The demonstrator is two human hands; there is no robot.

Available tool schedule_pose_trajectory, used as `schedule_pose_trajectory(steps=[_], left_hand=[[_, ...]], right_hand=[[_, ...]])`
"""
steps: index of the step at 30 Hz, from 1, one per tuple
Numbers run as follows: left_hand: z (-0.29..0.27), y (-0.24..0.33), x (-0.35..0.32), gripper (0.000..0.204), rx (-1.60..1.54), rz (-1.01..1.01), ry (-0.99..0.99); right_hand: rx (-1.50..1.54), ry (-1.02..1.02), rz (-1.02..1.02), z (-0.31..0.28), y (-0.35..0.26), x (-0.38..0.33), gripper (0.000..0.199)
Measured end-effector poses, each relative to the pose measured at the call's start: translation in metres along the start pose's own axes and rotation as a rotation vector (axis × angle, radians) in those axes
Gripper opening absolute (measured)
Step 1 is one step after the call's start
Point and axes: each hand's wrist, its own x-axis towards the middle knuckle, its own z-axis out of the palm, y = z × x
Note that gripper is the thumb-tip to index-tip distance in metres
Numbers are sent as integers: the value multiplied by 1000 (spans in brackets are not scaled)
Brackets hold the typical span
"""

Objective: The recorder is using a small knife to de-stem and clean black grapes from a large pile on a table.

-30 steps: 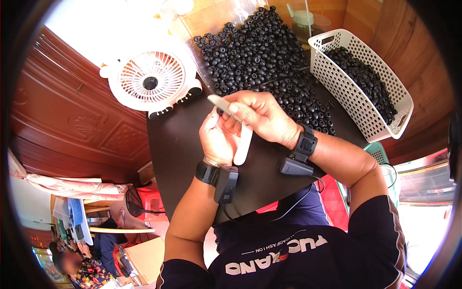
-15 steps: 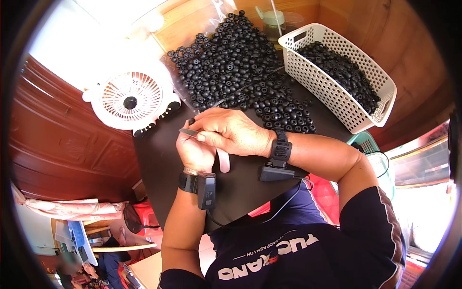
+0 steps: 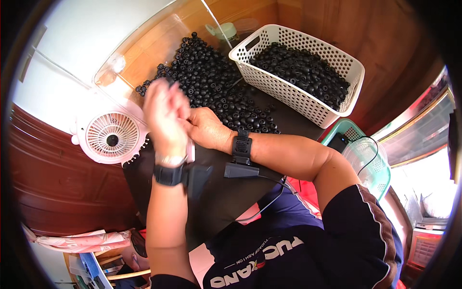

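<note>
My left hand [image 3: 166, 115] is raised over the near left edge of a heap of small black round hollow pieces [image 3: 207, 72]. Motion smears its fingers, and a dark spot shows at their tips; whether they grip a piece I cannot make out. Close beside it, my right hand [image 3: 208, 127] is closed, knuckles up. From under it, next to my left wrist, sticks out the pale pink handle of a small knife [image 3: 191, 151]. My left hand hides the blade.
A white perforated basket [image 3: 288, 90] full of black pieces stands at the back right of the dark table [image 3: 226, 197]. On the left is a pale pink fan [image 3: 111, 136]. A lidded jar [image 3: 226, 32] stands behind the heap; a green basket [image 3: 382, 176] is at right.
My left hand has risen and moved away from the knife blade, which showed beside it before. My right hand stays closed on the knife. The whole view has shifted.
</note>
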Motion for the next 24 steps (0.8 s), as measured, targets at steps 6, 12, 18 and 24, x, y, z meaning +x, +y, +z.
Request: schedule_pose_trajectory(steps=[6, 12, 18, 24], left_hand=[[76, -2, 23, 27, 295, -98, -396], [17, 6, 7, 21, 176, -139, -187], [-60, 1, -27, 22, 380, -184, -33], [-70, -17, -54, 17, 761, -455, -298]], right_hand=[[456, 59, 98, 0, 4, 6, 20], [145, 204, -112, -4, 8, 24, 23], [408, 296, 118, -59, 0, 57, 27], [440, 365, 190, -74, 17, 64, 28]])
